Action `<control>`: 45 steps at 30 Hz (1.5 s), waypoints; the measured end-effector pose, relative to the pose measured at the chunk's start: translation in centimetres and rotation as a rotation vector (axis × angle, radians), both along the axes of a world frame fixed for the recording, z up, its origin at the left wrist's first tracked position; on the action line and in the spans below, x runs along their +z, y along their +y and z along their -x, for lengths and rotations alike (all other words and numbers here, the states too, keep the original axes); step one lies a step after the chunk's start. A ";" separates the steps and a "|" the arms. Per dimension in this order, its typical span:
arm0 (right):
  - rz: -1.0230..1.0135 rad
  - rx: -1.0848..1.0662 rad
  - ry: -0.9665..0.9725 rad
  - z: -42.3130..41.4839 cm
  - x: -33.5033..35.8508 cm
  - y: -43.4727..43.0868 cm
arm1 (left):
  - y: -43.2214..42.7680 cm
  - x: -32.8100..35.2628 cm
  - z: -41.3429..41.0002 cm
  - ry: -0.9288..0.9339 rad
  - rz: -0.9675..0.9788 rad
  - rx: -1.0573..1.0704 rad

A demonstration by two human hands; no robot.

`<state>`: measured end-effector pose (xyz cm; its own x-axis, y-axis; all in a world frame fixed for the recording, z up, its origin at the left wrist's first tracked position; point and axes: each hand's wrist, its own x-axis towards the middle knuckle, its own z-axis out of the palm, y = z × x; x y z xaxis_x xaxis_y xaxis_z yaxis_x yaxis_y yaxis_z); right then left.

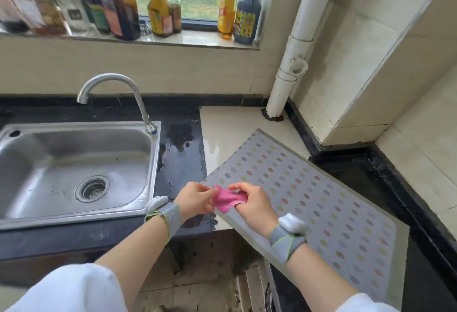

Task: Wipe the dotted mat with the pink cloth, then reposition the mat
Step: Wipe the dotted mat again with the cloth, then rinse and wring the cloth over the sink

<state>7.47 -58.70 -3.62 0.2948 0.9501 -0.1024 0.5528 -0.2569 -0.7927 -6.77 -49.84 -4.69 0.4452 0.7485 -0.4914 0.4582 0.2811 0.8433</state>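
Dotted mat (321, 200) lies diagonal at lower right of frame w/ left hand (195, 199) & right hand (254, 204) both pinching pink cloth (227, 201) above its near-left edge, right of sink (74, 170).

The brushed stainless-steel sink (74, 163) gleams dully; right of it, the black stone desk (180, 163) shines wet, the grey dotted mat (321, 200) matt, the pink cloth (226, 201) fuzzy.

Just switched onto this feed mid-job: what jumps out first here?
Front and centre, both hands, left hand and right hand, pinch a small pink cloth between them over the near corner of the dotted mat. The mat lies slantwise on the counter at right, its near edge overhanging. To the left sits a steel sink under a curved tap, with bottles lining the windowsill above.
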 end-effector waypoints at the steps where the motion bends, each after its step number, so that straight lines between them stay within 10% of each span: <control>1: -0.014 0.045 -0.053 0.6 0.4 0.8 | 0.5 0.4 0.9 -0.051 0.023 0.031; 9: 0.185 0.411 -0.537 5.3 1.3 9.1 | 5.6 3.1 8.7 -0.143 -0.006 0.065; 17: -0.153 0.734 -0.762 13.0 3.8 20.5 | 14.6 3.6 17.7 -0.471 0.378 0.075; 27: -0.557 1.056 -1.176 21.7 5.7 32.2 | 23.1 3.3 24.5 -0.329 0.437 -0.260; 32: -0.541 1.104 -1.271 23.0 6.6 34.6 | 24.7 2.7 24.9 -0.202 0.234 -0.166; 38: -0.234 1.019 -1.229 24.5 5.9 35.8 | 27.7 3.7 26.4 0.382 -0.414 -0.455; 45: 0.331 0.662 -0.622 27.8 3.7 34.6 | 29.6 3.4 27.2 0.809 -0.810 -0.730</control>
<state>-20.29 -24.10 0.08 -0.1986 0.8942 -0.4011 0.9622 0.1002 -0.2531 -33.93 -20.26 -1.32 0.6606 0.6690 -0.3407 0.7296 -0.6790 0.0812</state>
